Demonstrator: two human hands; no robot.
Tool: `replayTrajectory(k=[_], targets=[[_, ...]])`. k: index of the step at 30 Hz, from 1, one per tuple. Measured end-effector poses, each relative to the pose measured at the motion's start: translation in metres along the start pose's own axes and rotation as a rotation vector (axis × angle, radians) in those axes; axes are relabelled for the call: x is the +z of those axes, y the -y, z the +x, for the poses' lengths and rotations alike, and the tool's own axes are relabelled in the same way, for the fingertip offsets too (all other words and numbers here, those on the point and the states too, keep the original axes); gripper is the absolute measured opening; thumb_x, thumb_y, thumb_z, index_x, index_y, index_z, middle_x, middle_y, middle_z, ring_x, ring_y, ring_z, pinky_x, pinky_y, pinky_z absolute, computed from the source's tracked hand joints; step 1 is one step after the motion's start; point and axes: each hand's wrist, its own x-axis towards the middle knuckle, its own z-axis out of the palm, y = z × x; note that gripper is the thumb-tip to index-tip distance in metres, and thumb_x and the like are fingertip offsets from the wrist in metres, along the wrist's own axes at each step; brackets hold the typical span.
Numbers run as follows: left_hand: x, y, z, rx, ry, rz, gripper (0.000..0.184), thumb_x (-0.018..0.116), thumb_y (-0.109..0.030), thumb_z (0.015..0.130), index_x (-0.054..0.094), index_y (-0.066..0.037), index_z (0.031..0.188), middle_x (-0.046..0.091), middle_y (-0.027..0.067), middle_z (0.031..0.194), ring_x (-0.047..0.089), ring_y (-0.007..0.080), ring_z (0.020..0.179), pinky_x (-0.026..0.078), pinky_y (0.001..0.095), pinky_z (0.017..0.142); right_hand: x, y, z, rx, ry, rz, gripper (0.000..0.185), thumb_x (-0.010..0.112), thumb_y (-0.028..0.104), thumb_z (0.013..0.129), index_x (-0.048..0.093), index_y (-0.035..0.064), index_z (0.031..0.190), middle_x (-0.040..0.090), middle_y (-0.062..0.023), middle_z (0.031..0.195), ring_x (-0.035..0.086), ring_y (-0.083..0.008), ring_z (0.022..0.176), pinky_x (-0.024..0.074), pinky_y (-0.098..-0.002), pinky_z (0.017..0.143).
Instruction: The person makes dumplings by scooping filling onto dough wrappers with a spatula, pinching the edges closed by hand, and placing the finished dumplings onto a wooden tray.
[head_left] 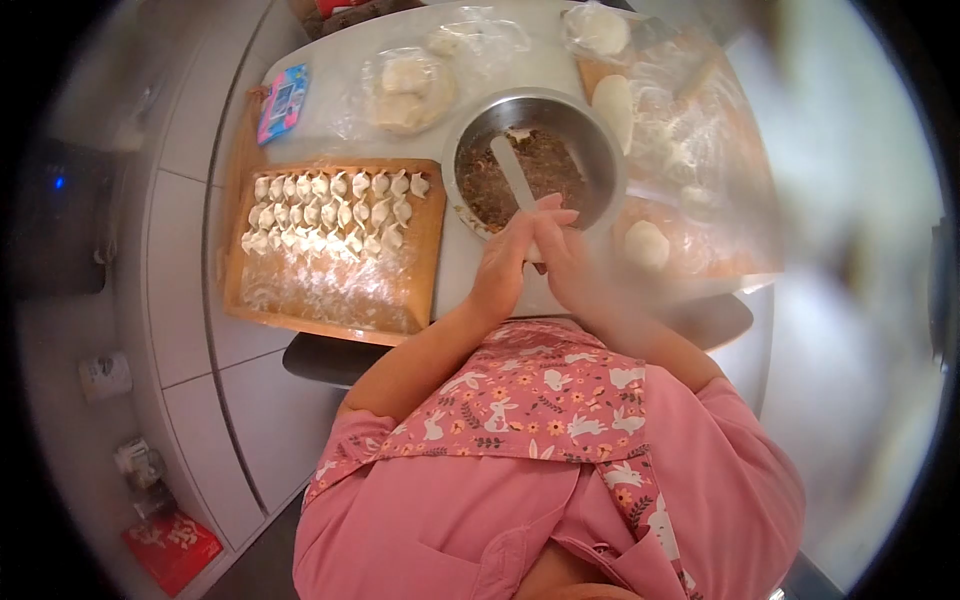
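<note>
My left hand and my right hand are pressed together at the near rim of a steel bowl. Their fingers are closed and partly overlap. A small pale bit shows between them, too hidden to make out. Dark minced filling lies in the bowl, with a white spatula leaning in it just beyond my fingertips. To the left, a wooden tray dusted with flour bears several white dumplings in three rows.
Bagged dough lies beyond the tray, near a blue and pink packet. At the right are a floury board, a round dough piece and a long dough piece. Another bagged dough piece sits at the back.
</note>
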Motion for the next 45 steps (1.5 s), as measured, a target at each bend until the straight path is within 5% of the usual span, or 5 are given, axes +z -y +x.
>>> replayTrajectory(k=[14,21,27,32,45], targets=[[0.017,-0.004,0.002,0.241,-0.028,0.218,0.041,0.027,-0.023,0.094,0.058,0.002,0.103,0.052,0.0136,0.114,0.056,0.0191,0.089,0.044,0.0292,0.082,-0.014,0.021,-0.009,-0.776,-0.095,-0.587,0.027,0.041,0.011,0.089,0.050,-0.0017,0.067,0.050,-0.0167,0.054,0.050,-0.0360,0.050,0.0321,-0.0422,0.041],[0.006,-0.007,-0.008,0.058,-0.136,-0.067,0.030,0.041,-0.022,0.093,0.057,0.000,0.108,0.047,0.0130,0.127,0.045,0.0201,0.115,0.035,0.0318,0.096,-0.008,0.025,0.004,-0.334,0.065,-0.300,0.039,0.040,0.030,0.092,0.062,-0.0010,0.080,0.059,-0.0160,0.071,0.058,-0.0313,0.064,0.0436,-0.0339,0.058],[-0.031,0.003,-0.034,-0.098,-0.269,-0.068,0.020,0.062,-0.013,0.082,0.065,-0.001,0.098,0.051,0.0114,0.123,0.049,0.0188,0.109,0.039,0.0311,0.092,-0.004,0.028,0.007,-0.327,0.108,-0.781,0.031,0.063,0.033,0.077,0.063,0.0026,0.080,0.057,-0.0113,0.071,0.056,-0.0235,0.066,0.0438,-0.0336,0.061],[-0.097,0.052,-0.054,-0.149,-0.641,0.623,0.013,0.065,-0.013,0.078,0.067,-0.006,0.088,0.058,0.0088,0.095,0.057,0.0222,0.084,0.045,0.0306,0.071,-0.029,-0.025,0.017,-0.363,0.080,-0.887,0.024,0.066,0.027,0.076,0.064,0.0035,0.078,0.056,-0.0099,0.070,0.055,-0.0213,0.063,0.0433,-0.0320,0.059],[-0.172,0.101,0.013,-0.042,-0.498,1.581,0.016,0.057,-0.024,0.078,0.064,-0.010,0.080,0.062,0.0094,0.082,0.058,0.0299,0.078,0.045,0.0412,0.067,-0.068,-0.005,-0.001,-0.272,-0.406,-0.731,0.022,0.056,0.022,0.084,0.063,0.0025,0.077,0.059,-0.0132,0.066,0.059,-0.0232,0.063,0.0443,-0.0324,0.060]])
